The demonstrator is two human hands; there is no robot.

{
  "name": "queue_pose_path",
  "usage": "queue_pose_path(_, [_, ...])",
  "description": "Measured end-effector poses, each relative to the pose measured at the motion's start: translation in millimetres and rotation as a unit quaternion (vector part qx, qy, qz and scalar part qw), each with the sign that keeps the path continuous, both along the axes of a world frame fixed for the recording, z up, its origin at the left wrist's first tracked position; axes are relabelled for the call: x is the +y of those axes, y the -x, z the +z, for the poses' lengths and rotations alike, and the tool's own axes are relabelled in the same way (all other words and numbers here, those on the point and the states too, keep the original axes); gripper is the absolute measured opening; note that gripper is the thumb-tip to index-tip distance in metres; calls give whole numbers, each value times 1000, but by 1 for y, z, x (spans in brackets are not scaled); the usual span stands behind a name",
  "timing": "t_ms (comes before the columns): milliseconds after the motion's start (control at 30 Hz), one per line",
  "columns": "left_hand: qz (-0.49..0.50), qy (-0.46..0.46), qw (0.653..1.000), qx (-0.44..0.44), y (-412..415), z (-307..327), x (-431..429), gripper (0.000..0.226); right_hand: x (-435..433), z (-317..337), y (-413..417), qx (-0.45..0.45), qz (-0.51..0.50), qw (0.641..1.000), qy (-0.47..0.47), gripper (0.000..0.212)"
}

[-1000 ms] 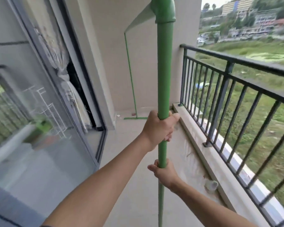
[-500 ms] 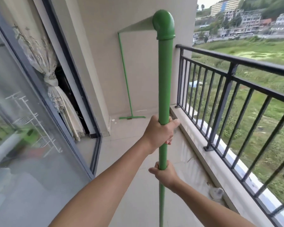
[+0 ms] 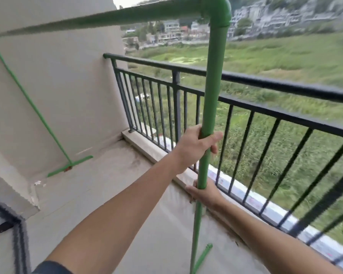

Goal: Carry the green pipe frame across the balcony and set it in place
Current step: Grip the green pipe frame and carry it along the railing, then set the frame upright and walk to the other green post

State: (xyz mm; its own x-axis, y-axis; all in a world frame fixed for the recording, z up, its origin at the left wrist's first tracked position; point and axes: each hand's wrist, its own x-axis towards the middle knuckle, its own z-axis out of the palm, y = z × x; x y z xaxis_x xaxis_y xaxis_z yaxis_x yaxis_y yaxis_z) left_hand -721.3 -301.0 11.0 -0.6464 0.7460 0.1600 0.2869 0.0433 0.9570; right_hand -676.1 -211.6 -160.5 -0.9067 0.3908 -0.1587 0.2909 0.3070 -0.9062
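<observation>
The green pipe frame (image 3: 213,80) stands upright in front of me on the balcony floor. Its near post rises to an elbow joint at the top. From there a top bar runs left to a thin far post, which ends in a foot bar by the end wall. My left hand (image 3: 196,144) grips the near post at mid height. My right hand (image 3: 205,192) holds the same post lower down. The near foot bar shows at the bottom, close to the floor.
A dark metal railing (image 3: 265,84) on a low concrete kerb (image 3: 151,151) runs along the right side, just past the post. The beige end wall (image 3: 67,86) closes the balcony ahead. A dark door frame (image 3: 18,234) sits at lower left.
The view has swung right toward the railing, and the sliding glass door has dropped out of sight. The top bar now spans the view. Both hands keep their grip on the post.
</observation>
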Motion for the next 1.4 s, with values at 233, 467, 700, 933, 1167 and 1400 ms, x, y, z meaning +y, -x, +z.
queue_pose_path(233, [2, 8, 1000, -21, 52, 6, 85, 20, 78, 12, 46, -1, -37, 999, -35, 28])
queue_pose_path(467, [-10, 30, 999, -26, 89, 7, 167, 14, 172, 12, 87, -17, -10, 998, -60, 32])
queue_pose_path(700, [34, 20, 999, -24, 112, 12, 207, 15, 214, 17, 117, -15, 54, 997, -46, 31])
queue_pose_path(933, [16, 15, 1000, -3, 100, -1, 185, 17, 203, -1, 105, -24, 91, 994, -61, 36])
queue_pose_path(1167, [63, 65, 996, -27, 62, -17, 124, 28, 182, -7, 78, -56, 17, 992, -109, 34])
queue_pose_path(1400, [210, 138, 958, -136, 12, -97, -55, 18, 124, -32, 20, -204, 120, 924, -301, 35])
